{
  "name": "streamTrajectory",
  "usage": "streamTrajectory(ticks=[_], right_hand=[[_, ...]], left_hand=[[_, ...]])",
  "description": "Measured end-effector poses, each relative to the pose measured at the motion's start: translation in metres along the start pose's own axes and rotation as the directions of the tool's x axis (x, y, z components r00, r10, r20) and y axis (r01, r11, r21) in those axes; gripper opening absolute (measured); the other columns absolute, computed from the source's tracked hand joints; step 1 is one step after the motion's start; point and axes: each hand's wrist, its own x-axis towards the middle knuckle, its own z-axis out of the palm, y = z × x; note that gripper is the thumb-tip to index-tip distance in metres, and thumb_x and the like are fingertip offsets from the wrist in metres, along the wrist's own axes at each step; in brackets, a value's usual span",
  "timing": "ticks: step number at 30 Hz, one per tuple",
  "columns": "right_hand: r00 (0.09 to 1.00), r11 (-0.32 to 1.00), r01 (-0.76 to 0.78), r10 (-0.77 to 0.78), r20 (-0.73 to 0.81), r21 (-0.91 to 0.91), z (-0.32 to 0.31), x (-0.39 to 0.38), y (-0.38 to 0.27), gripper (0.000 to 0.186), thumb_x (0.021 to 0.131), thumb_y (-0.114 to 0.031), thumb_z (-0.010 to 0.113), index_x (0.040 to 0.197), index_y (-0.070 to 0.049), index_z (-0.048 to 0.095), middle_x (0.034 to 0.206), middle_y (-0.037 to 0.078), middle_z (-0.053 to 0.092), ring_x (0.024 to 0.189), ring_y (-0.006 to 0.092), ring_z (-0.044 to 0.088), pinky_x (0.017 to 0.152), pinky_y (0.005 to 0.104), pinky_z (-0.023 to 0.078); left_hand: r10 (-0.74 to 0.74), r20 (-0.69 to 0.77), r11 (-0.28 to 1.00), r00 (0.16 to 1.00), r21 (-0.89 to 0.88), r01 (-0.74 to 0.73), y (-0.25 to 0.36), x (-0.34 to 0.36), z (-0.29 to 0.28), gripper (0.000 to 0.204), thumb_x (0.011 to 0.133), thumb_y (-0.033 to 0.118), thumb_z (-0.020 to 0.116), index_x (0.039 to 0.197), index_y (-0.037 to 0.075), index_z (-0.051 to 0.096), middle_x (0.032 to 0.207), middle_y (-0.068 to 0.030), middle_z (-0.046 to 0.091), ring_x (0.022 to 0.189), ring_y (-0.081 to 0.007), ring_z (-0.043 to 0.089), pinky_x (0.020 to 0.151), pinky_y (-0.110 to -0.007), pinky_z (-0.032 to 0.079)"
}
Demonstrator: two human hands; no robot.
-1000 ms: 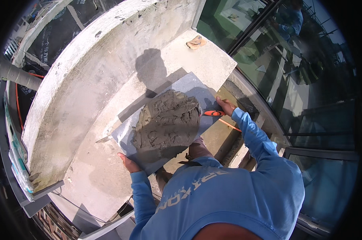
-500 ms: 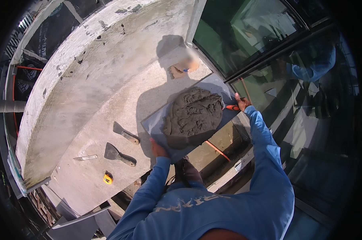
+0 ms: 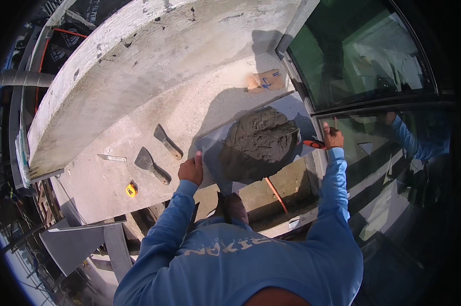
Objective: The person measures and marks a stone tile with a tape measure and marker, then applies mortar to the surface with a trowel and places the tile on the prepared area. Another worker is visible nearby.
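Observation:
My left hand (image 3: 190,171) grips the near left edge of a grey board (image 3: 210,143), its thumb up. My right hand (image 3: 331,136) holds the board's right end beside the window frame, close to an orange-and-black tool handle (image 3: 314,144) that juts from a large mound of wet grey mortar (image 3: 258,137) on the board. The board lies over the pale concrete ledge (image 3: 98,188), at its near edge. Left of it on the ledge are two scrapers (image 3: 148,160) (image 3: 164,136), a small straight metal piece (image 3: 111,157) and a yellow tape measure (image 3: 131,189).
A curved concrete parapet (image 3: 113,66) bounds the ledge. Glass windows (image 3: 363,61) with dark frames stand on the right. A torn cardboard piece (image 3: 268,80) lies at the far end. An orange hose (image 3: 276,194) runs in the lower recess. Grey panels (image 3: 72,245) are at lower left.
I have carried the board with its mortar toward the ledge's far right end, by the window, uncovering the scrapers and tape measure. The view has shifted with me.

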Motion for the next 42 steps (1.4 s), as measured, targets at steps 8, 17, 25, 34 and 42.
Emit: streamTrajectory(ticks=[8,17,25,34,42], right_hand=[[0.863,0.949,0.313,-0.268,-0.427,0.038,0.018,-0.060,-0.039,0.054,0.094,-0.040,0.066,0.128,0.003,0.063,0.131,0.027,0.060,0.118,0.0435,0.059,0.099,0.0461,0.048],[0.606,0.683,0.515,-0.717,0.344,0.517,0.155,-0.276,-0.335,0.047,0.092,-0.031,0.069,0.127,-0.001,0.064,0.118,0.023,0.064,0.109,0.0369,0.064,0.093,0.0416,0.052],[0.834,0.840,0.536,-0.512,0.205,-0.086,0.304,-0.289,-0.458,0.065,0.082,-0.034,0.075,0.134,-0.002,0.051,0.135,0.028,0.052,0.120,0.0409,0.057,0.102,0.0467,0.049],[0.873,0.682,0.209,-0.452,0.180,0.701,0.266,-0.454,-0.493,0.046,0.076,-0.003,0.072,0.112,0.004,0.044,0.079,0.013,0.062,0.053,0.0177,0.061,0.043,0.0328,0.049],[0.868,0.600,0.109,-0.446,0.218,0.792,0.231,-0.493,-0.507,0.048,0.082,-0.007,0.074,0.113,0.004,0.039,0.078,0.012,0.060,0.052,0.0163,0.058,0.041,0.0322,0.046]], left_hand=[[-0.035,-0.272,0.996,0.962,-0.085,0.012,-0.113,-0.021,-0.050,0.066,0.104,0.058,0.034,0.097,0.001,0.069,0.079,-0.0195,0.069,0.079,-0.0368,0.069,0.074,-0.045,0.052],[-0.244,-0.195,0.960,0.950,-0.188,0.208,-0.241,-0.109,-0.048,0.044,0.092,0.046,0.065,0.102,0.003,0.071,0.089,-0.0210,0.073,0.086,-0.0366,0.071,0.079,-0.043,0.056],[-0.062,-0.288,0.929,0.955,-0.368,-0.051,-0.338,-0.144,-0.085,0.045,0.091,0.045,0.067,0.103,0.002,0.070,0.084,-0.0212,0.072,0.082,-0.0370,0.072,0.076,-0.043,0.057],[-0.086,-0.151,0.621,0.985,-0.781,-0.065,-0.435,-0.150,-0.120,0.038,0.092,0.036,0.069,0.101,-0.001,0.071,0.075,-0.0119,0.070,0.065,-0.0199,0.067,0.064,-0.035,0.055],[0.251,-0.098,0.860,0.963,-0.435,-0.268,-0.340,-0.092,-0.120,0.041,0.089,0.039,0.070,0.103,0.001,0.070,0.089,-0.0204,0.073,0.084,-0.0357,0.071,0.077,-0.043,0.055]])
